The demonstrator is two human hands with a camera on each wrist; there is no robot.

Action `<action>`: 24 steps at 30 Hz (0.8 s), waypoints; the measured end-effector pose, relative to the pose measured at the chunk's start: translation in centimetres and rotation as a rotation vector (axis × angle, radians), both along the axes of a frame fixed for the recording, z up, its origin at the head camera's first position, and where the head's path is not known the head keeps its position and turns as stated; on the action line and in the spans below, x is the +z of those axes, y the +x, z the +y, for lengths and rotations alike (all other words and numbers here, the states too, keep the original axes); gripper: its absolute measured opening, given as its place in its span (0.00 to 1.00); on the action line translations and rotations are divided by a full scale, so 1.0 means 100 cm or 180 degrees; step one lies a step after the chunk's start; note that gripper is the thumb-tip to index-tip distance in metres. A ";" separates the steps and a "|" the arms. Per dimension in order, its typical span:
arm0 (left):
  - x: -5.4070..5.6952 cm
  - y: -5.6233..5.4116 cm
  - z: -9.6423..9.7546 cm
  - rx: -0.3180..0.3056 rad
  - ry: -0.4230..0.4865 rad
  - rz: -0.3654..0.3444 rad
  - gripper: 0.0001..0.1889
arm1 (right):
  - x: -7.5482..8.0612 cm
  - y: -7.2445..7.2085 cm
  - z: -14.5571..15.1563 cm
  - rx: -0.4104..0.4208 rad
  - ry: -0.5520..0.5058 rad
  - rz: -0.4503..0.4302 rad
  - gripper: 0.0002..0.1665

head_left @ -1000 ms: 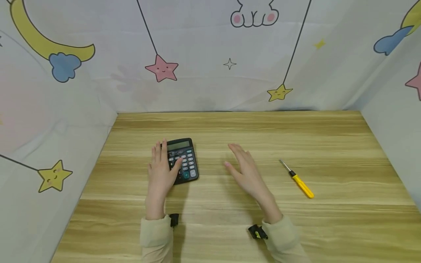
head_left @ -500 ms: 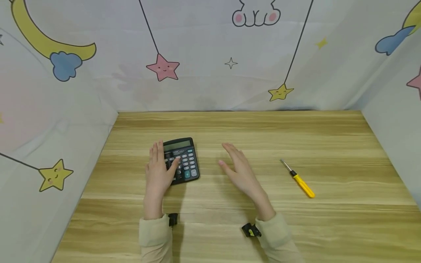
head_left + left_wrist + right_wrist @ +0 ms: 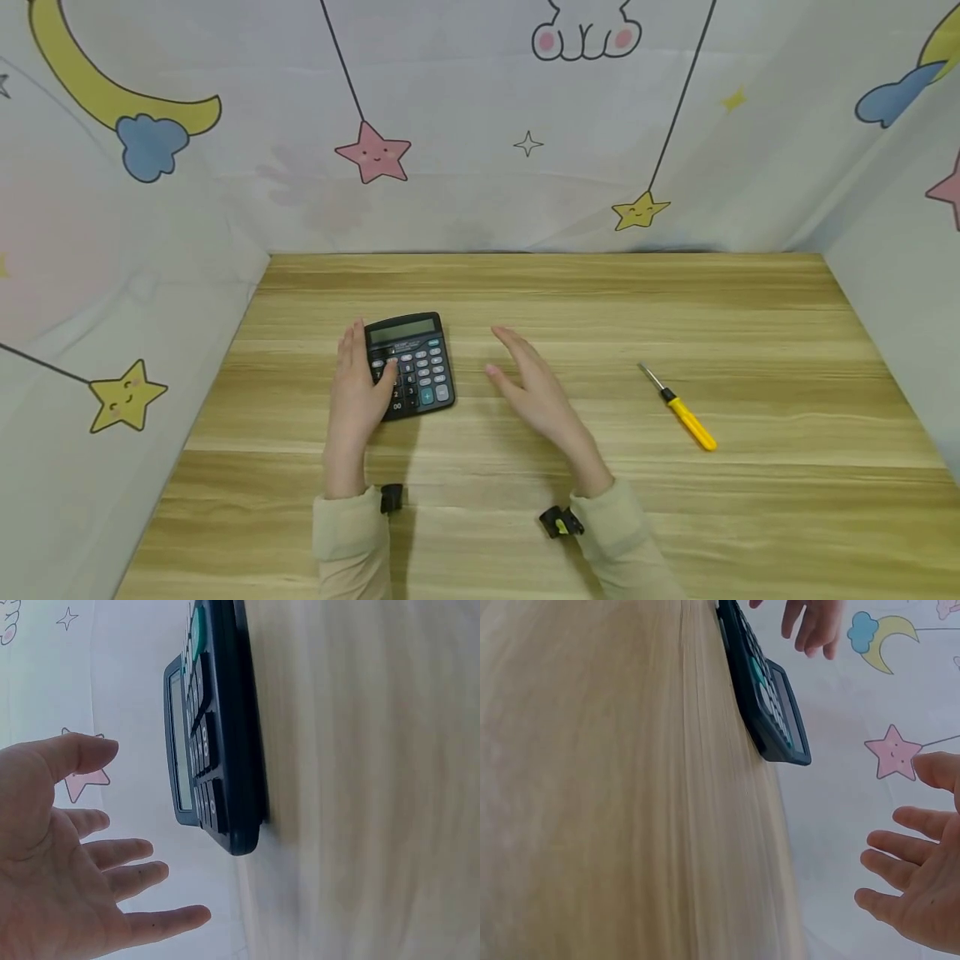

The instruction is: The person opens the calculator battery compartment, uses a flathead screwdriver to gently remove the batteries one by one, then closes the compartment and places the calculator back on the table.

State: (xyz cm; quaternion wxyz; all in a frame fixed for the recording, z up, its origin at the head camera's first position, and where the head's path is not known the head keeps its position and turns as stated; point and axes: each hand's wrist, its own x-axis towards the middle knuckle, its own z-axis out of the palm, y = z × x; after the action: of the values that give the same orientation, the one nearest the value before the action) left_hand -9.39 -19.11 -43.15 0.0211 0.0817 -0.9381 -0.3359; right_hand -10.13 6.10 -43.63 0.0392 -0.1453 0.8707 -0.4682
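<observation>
A black desk calculator [image 3: 420,375] with a tilted display lies on the wooden table, left of the middle. My left hand [image 3: 357,392] is at its left side, fingers extended and thumb overlapping the keys in the head view. From the left wrist, that hand [image 3: 67,877] shows spread, relaxed fingers holding nothing, with the calculator [image 3: 225,735] beside it. To the right of the calculator, my right hand [image 3: 536,396] hovers with fingers stretched out and nothing held. In the right wrist view its palm [image 3: 930,877] faces the calculator [image 3: 761,694] across a gap.
A screwdriver [image 3: 688,421] with a yellow handle lies on the table [image 3: 787,467] at the right, its tip pointing to the back left. A white cloth [image 3: 465,100] printed with stars and moons hangs behind and on both sides.
My right hand has moved left, nearer the calculator. The left hand has shifted slightly left, uncovering more of the keys. Calculator and screwdriver stay in place.
</observation>
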 end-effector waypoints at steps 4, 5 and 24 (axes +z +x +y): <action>0.000 -0.001 -0.001 -0.0015 0.0053 -0.0061 0.42 | -0.001 -0.001 -0.004 0.0060 -0.0090 -0.0132 0.35; 0.000 -0.001 -0.002 -0.0021 0.0077 -0.0074 0.42 | -0.001 -0.001 -0.005 0.0078 -0.0112 -0.0178 0.35; -0.002 -0.001 -0.007 0.0051 0.0287 -0.0361 0.41 | -0.013 -0.012 -0.026 0.0367 -0.0295 -0.0564 0.38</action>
State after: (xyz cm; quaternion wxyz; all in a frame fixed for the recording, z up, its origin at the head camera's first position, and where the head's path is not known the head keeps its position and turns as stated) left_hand -9.45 -19.81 -43.35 -0.0331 0.1089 -0.9210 -0.3726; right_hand -11.34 3.51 -44.96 0.1362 -0.1548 0.8315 -0.5159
